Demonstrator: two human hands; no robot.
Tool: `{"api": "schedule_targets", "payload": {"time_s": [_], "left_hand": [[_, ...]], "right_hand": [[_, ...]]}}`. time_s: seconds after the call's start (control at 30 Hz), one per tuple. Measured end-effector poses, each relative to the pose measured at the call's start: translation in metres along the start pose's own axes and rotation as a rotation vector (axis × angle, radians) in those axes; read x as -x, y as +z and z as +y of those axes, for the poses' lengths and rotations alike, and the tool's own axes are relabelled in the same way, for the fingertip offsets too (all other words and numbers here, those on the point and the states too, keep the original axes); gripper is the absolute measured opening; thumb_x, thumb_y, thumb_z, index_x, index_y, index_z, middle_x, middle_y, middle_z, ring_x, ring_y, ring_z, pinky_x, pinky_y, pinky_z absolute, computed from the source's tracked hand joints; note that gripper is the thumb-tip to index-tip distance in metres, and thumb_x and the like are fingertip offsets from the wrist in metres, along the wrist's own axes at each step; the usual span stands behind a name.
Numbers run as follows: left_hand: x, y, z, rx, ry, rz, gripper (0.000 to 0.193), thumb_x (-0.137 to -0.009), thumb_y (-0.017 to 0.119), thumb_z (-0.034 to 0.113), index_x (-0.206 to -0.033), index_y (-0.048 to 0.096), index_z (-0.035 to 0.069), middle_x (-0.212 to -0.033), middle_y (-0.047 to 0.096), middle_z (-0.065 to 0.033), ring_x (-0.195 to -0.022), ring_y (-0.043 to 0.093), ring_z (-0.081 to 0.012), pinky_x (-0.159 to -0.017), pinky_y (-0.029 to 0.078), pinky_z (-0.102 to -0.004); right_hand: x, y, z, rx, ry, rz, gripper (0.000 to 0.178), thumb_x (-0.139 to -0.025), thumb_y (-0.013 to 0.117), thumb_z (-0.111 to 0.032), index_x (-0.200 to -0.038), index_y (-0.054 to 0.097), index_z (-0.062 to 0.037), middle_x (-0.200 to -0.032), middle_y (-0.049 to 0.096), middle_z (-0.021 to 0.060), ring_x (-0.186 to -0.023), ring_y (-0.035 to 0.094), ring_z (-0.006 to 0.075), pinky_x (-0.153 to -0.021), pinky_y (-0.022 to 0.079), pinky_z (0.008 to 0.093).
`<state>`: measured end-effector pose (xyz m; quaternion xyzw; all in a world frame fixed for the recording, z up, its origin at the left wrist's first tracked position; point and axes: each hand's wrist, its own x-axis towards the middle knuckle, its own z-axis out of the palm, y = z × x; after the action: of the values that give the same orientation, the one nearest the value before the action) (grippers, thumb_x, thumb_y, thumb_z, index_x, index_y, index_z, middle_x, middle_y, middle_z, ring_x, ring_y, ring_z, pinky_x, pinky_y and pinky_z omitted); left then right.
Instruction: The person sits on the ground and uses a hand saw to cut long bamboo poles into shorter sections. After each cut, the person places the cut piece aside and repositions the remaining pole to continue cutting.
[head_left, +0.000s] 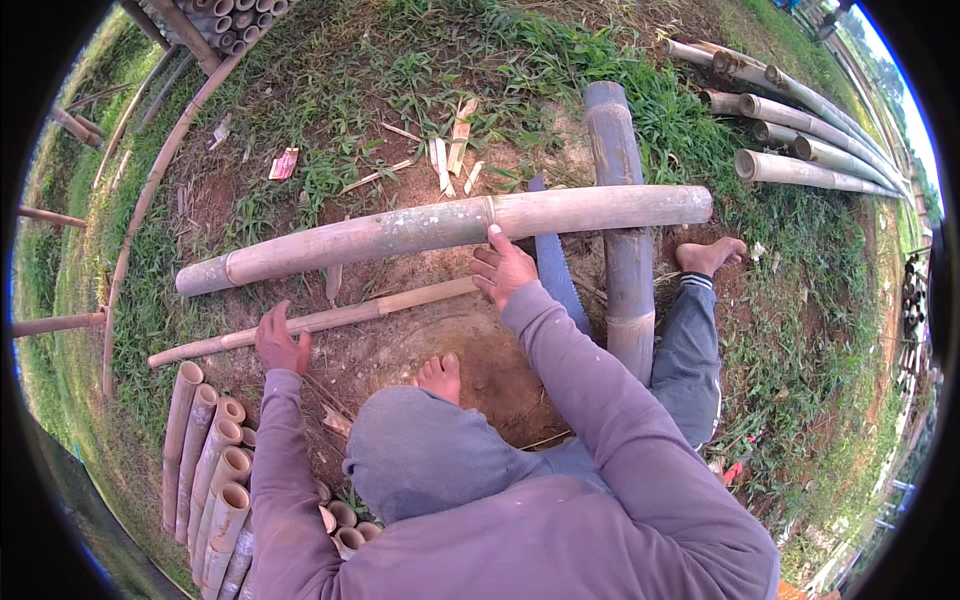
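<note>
A thick bamboo pole (370, 236) lies crosswise in front of me, its right part resting on a grey bamboo log (628, 270). My right hand (507, 268) has its thumb against the pole's joint, with its fingers curled at the end of a thin bamboo stick (350, 317). My left hand (281, 342) is over the stick's left part, its fingers apart. Under the pole, beside the log, a toothed saw blade (562, 275) slants down; its handle is hidden.
Cut bamboo tubes (225, 500) are stacked at lower left. Long bamboo poles (815, 172) lie at far right. Split bamboo pieces (450, 150) lie beyond the pole. A curved bamboo rail (150, 190) runs along the left. My bare foot (708, 256) is right of the log.
</note>
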<state>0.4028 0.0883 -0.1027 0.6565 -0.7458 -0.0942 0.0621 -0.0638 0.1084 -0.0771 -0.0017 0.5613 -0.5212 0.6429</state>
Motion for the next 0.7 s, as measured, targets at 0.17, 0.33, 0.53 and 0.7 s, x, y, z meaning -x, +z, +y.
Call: {"api": "schedule_targets", "payload": {"time_s": [0.17,0.33,0.53,0.7], "left_hand": [[0.017,0.048,0.071,-0.130,0.154,-0.218,0.085,-0.083,0.086,0.030,-0.158,0.048,0.017,-0.152,0.055,-0.0123,-0.148,0.045,-0.0355,-0.128,0.026,-0.0599],[-0.003,0.081,0.034,-0.385,0.432,-0.145,0.048,-0.086,0.076,0.022,-0.131,0.063,0.014,-0.117,0.065,-0.0095,-0.113,0.068,-0.0343,-0.110,0.044,-0.0545],[0.012,0.006,0.046,-0.112,0.560,-0.192,0.049,-0.082,0.077,0.025,-0.126,0.062,0.012,-0.110,0.063,-0.0106,-0.100,0.070,-0.0330,-0.090,0.054,-0.0475],[0.009,-0.040,0.118,0.080,0.633,-0.140,0.053,-0.082,0.084,0.036,-0.126,0.061,0.016,-0.105,0.061,-0.0089,-0.092,0.071,-0.0320,-0.082,0.056,-0.0480]], "right_hand": [[0.002,-0.028,-0.023,0.214,-0.069,0.050,0.072,-0.103,0.072,-0.049,-0.149,0.050,0.0024,-0.146,0.061,0.0248,-0.125,0.066,0.0375,-0.098,0.055,0.0496],[0.029,-0.065,-0.004,1.412,-0.577,-0.082,0.072,-0.093,0.082,-0.041,-0.149,0.054,-0.0039,-0.147,0.060,0.0223,-0.133,0.062,0.0341,-0.114,0.048,0.0492],[0.068,-0.082,0.013,1.999,-0.915,-0.116,0.075,-0.084,0.086,-0.045,-0.146,0.056,-0.0122,-0.129,0.064,0.0165,-0.127,0.062,0.0372,-0.116,0.042,0.0528],[0.102,-0.124,-0.030,1.906,-0.972,-0.076,0.065,-0.086,0.085,-0.037,-0.141,0.059,-0.0127,-0.114,0.063,0.0158,-0.109,0.065,0.0393,-0.100,0.048,0.0517]]}}
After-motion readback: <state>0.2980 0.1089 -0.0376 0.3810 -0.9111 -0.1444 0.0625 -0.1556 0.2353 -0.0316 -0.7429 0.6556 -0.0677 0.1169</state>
